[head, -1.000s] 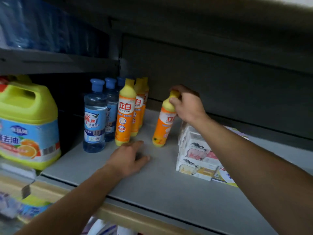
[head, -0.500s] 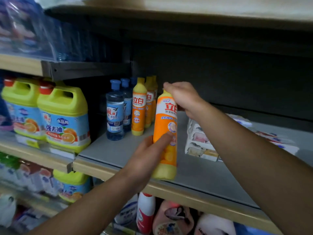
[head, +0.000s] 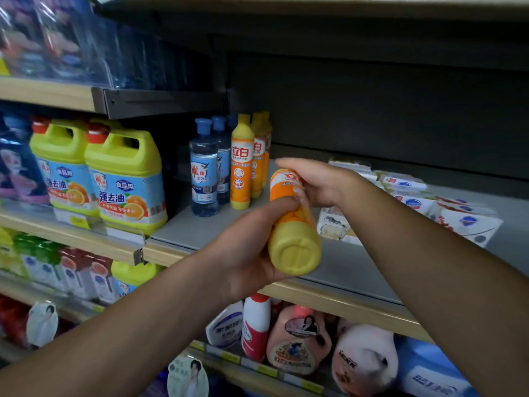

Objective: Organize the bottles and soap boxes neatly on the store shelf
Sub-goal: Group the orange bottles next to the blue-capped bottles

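Note:
Both hands hold an orange-and-yellow detergent bottle [head: 294, 230] in front of the grey shelf [head: 343, 265], tilted so its yellow base faces me. My left hand [head: 252, 245] grips the lower body, and my right hand [head: 315, 184] grips the top end. At the shelf's left stand a row of matching orange bottles [head: 242, 167] and a row of clear blue-capped bottles [head: 203, 170]. White soap boxes [head: 406, 193] lie in loose stacks on the right, partly hidden by my right arm.
Large yellow-green jugs [head: 126, 179] stand on the neighbouring shelf to the left. Wrapped blue packs [head: 57, 38] fill the shelf above them. More bottles and jugs [head: 297, 339] crowd the shelf below. A dark back panel closes the shelf behind.
The orange bottle was lifted from the shelf and drawn toward me, then tipped base-first. My left hand left the shelf surface and took hold of the bottle's body.

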`<state>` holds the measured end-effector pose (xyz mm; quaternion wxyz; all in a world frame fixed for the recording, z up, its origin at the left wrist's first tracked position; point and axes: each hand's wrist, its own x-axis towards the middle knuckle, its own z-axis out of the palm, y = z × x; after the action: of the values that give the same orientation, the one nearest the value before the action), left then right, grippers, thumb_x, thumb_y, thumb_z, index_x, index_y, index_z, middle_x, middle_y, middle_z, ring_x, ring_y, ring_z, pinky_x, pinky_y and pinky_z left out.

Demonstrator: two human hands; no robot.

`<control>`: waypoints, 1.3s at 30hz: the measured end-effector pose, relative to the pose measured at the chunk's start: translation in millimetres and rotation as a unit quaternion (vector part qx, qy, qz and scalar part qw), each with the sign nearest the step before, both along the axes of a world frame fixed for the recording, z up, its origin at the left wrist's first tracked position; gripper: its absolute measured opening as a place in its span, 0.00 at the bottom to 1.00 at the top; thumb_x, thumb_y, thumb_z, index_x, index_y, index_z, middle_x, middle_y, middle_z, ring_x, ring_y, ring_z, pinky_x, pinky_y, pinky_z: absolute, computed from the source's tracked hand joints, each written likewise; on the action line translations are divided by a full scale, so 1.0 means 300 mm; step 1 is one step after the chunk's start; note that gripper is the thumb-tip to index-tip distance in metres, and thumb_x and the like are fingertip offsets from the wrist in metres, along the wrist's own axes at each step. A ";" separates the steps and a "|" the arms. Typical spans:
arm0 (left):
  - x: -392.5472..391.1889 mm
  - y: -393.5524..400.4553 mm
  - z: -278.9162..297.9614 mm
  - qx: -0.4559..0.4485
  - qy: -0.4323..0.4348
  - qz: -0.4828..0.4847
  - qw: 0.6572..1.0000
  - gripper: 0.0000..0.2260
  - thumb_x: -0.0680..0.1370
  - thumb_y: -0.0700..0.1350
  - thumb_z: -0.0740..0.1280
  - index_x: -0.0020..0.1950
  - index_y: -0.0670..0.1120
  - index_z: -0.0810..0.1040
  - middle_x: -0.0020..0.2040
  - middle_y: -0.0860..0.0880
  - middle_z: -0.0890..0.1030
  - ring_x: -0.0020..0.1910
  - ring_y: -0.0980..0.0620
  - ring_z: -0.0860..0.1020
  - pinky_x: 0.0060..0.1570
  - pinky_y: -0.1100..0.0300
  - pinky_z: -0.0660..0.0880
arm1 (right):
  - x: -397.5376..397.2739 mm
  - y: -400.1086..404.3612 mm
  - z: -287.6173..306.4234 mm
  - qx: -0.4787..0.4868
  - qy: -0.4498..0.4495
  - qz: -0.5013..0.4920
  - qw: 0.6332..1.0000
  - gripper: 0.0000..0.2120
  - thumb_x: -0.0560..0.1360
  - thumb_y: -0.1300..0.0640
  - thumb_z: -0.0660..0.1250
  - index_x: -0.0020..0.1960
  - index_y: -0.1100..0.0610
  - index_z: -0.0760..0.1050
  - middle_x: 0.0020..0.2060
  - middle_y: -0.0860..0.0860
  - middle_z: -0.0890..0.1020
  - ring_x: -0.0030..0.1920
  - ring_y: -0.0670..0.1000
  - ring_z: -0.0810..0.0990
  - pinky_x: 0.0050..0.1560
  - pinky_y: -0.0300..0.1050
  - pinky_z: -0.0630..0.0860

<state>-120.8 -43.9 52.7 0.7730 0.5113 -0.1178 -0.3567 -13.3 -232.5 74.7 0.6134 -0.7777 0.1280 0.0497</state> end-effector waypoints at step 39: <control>0.140 -0.031 -0.222 0.186 -0.388 0.246 0.869 0.18 0.76 0.59 0.68 0.60 0.58 0.66 0.49 0.60 0.77 0.43 0.64 0.79 0.35 0.70 0.74 | -0.146 0.117 0.103 -0.240 -0.257 -0.141 0.926 0.21 0.68 0.34 0.70 0.48 0.49 0.75 0.42 0.47 0.83 0.43 0.49 0.83 0.45 0.49 0.80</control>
<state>-78.9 -53.2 -14.0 0.6184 0.7551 -0.2101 0.0563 -56.9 -197.4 105.5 0.4213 -0.8617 0.0823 -0.2706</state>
